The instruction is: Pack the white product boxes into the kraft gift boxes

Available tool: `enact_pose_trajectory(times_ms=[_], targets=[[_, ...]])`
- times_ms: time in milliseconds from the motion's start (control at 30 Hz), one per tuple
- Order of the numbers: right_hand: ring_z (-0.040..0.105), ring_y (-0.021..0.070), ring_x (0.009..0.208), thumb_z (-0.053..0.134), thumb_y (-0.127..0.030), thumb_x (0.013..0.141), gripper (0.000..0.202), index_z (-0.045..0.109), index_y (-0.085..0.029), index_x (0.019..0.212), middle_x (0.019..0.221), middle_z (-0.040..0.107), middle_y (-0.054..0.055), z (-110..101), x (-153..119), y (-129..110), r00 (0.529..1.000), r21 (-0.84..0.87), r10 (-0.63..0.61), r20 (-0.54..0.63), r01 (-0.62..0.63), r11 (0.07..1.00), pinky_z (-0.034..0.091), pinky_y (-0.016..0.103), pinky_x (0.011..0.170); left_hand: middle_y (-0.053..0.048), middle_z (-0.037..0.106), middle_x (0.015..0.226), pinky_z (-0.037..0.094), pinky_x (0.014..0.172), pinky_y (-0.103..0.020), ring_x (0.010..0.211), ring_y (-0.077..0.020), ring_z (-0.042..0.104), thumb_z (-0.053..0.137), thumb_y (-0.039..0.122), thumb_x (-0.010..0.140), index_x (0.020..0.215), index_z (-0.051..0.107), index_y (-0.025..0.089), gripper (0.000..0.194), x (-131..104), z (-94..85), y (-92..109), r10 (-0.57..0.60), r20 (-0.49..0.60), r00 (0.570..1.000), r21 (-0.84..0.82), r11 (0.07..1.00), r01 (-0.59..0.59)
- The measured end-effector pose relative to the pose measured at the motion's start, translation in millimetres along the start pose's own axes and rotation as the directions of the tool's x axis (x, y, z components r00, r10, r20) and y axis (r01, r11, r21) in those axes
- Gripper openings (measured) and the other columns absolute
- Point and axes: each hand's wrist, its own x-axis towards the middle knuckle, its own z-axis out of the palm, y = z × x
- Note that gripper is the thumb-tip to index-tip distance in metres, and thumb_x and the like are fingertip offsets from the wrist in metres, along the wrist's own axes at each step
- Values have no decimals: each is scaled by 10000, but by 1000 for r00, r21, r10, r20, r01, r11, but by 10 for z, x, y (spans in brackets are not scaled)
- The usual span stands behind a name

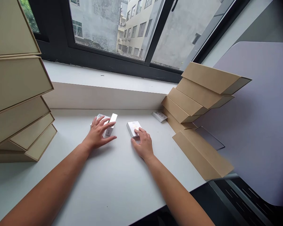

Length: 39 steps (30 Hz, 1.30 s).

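Observation:
On the white table (pixel 113 175), my left hand (pixel 99 132) is spread over two small white boxes. One narrow box (pixel 111 124) stands beside its fingertips, and another white box (pixel 100 116) lies partly hidden under the fingers. My left thumb is apart from the fingers. My right hand (pixel 143 142) rests its fingertips on a flat white box (pixel 132 128), with the thumb at that box's near edge and the fingers apart.
Large cream boxes (pixel 19 84) are stacked at the left. Brown cardboard boxes (pixel 191 100) lean in a stack at the right, with a small white box (pixel 159 116) beside them. A ledge (pixel 108 80) and window run behind. The table's front edge drops off at lower right.

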Motion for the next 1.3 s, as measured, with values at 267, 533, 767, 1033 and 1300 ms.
enact_pose_trajectory(times_ms=[267, 533, 767, 1033, 1300], targets=[[519, 323, 1244, 687, -388, 770, 393, 642, -248, 1135, 1408, 540, 74, 29, 105, 100, 995, 166, 22, -96, -6, 986, 389, 528, 1085, -31, 587, 1443, 116, 1238, -588, 1436, -316, 395, 595, 442, 903, 1375, 569, 316, 490, -9, 114, 90, 151, 79, 985, 144, 976, -161], [525, 298, 1232, 632, -259, 747, 689, 508, -297, 1424, 1312, 612, 64, 17, 113, 164, 969, 333, 124, -213, -47, 942, 469, 475, 1018, -37, 600, 1430, 200, 1235, -563, 1394, -299, 460, 570, 446, 909, 1321, 606, 291, 441, -37, 165, 164, 195, 100, 976, 210, 955, -212], [593, 280, 1132, 629, -276, 765, 284, 722, -242, 1032, 1158, 690, 68, -236, 339, 452, 920, 90, -95, -380, 139, 986, 444, 488, 1053, -137, 409, 1566, 54, 1217, -647, 1514, -415, 201, 663, 623, 757, 1392, 549, 258, 741, -44, 191, -15, -215, 27, 976, 310, 930, 196], [528, 277, 1216, 595, -296, 796, 376, 547, -227, 1162, 1214, 631, 95, -835, 1115, 1013, 808, -242, -230, -542, 112, 964, 325, 494, 1133, -131, 338, 1600, -46, 1180, -695, 1534, -414, 103, 656, 739, 710, 1361, 522, 296, 799, -15, 203, -33, -308, 42, 950, 241, 926, 290], [502, 282, 1223, 660, -339, 720, 580, 453, -211, 1246, 1318, 524, 133, -660, 1709, 1400, 934, -194, 222, -278, -281, 940, 394, 404, 1062, -143, 436, 1432, -51, 1186, -676, 1476, -370, 227, 754, 677, 607, 1130, 460, 262, 730, 13, 210, -16, -342, 1, 940, 191, 922, 336]])
